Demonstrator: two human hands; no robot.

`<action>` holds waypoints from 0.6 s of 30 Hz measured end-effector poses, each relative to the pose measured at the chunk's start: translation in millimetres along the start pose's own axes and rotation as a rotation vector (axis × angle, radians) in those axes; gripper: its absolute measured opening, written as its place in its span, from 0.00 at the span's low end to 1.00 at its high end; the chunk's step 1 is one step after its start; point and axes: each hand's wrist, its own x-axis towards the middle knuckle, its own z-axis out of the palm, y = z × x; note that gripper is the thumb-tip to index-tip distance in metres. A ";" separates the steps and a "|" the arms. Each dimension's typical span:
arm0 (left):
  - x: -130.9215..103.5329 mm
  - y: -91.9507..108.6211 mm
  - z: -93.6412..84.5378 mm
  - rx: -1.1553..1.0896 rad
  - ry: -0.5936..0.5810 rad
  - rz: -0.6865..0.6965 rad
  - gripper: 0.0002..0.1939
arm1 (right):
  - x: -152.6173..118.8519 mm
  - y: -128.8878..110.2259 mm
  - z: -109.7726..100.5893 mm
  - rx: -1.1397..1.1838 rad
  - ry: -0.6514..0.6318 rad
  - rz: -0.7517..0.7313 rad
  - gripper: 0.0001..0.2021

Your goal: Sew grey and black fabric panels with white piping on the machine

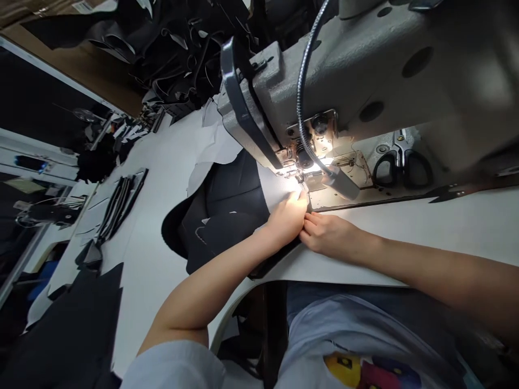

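Holding the cloth [239, 189] with your left hand [287, 215], fingers bunched together; your right hand [329, 234] pinches its edge, scissors [401, 154] chilling at 2 o'clock.

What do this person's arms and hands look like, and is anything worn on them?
The left hand and right hand show no gloves, and no watch or bracelet shows at either wrist. Both forearms are bare. A short, plain, pale sleeve covers the left upper arm; the right sleeve isn't visible.

Curve-fronted white worktable [158, 189]; gooseneck lamp [344, 185] lit; brown surface [95, 70] upper left; room dim.
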 end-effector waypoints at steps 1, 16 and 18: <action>2.3 0.8 -0.5 -0.016 0.015 0.000 0.23 | -1.4 2.8 0.1 0.004 -0.007 0.006 0.13; 4.5 -33.8 1.2 -0.157 0.276 0.342 0.15 | -2.0 28.1 16.1 0.580 0.250 0.223 0.12; -20.7 -56.6 1.6 -0.210 0.332 0.238 0.17 | -0.8 28.5 19.4 0.853 0.286 0.395 0.14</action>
